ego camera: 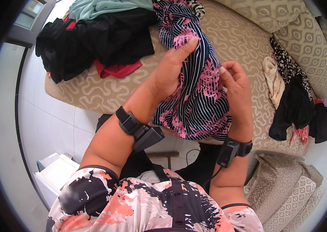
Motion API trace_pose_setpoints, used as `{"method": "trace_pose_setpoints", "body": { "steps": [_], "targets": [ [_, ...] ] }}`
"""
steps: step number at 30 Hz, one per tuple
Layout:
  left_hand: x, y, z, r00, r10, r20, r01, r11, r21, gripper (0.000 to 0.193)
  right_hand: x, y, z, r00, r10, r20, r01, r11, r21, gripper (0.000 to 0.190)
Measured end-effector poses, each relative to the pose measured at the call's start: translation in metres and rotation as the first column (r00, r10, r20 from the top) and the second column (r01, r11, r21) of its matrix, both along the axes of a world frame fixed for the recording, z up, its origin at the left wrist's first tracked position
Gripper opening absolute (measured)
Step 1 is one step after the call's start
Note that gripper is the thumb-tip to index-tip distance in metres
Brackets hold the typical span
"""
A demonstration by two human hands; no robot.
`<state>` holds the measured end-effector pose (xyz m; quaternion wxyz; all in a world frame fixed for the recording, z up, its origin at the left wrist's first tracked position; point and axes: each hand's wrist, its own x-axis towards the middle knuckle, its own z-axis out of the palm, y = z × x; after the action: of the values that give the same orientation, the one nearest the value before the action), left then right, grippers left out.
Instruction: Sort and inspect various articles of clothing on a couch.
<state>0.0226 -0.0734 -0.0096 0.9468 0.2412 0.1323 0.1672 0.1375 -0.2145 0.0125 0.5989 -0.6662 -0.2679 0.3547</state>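
A striped navy and white garment with pink print (201,69) lies rumpled over a patterned beige sofa seat (117,92), its lower end reaching the front edge. My left hand (175,63) is on the garment's left side, thumb raised over the fabric; the other fingers are hidden behind the hand. At the garment's right edge, my right hand (234,76) pinches a bit of cloth between thumb and curled fingers. Both forearms wear black straps with small devices.
Black clothing (99,40), a red cloth (118,69) and a pale green cloth (108,8) are heaped at the upper left. Right of the hands lie a cream cloth (273,79), a floral cloth (289,62) and a black garment (289,107), beside patterned cushions (308,49). A white container (56,171) stands lower left.
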Motion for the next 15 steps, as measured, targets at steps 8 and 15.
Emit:
{"method": "trace_pose_setpoints", "body": {
  "steps": [8, 15],
  "targets": [
    [0.002, 0.002, 0.002, 0.996, 0.09, 0.022, -0.091, 0.995, 0.043, 0.05, 0.035, -0.02, -0.001, 0.886, -0.376, -0.272, 0.461, 0.778, 0.426, 0.003],
    [-0.003, 0.001, 0.008, 0.996, 0.049, -0.072, -0.036, 0.985, 0.171, 0.055, 0.057, -0.042, 0.001, 0.85, -0.374, -0.371, 0.524, 0.674, 0.52, 0.012]
  ]
}}
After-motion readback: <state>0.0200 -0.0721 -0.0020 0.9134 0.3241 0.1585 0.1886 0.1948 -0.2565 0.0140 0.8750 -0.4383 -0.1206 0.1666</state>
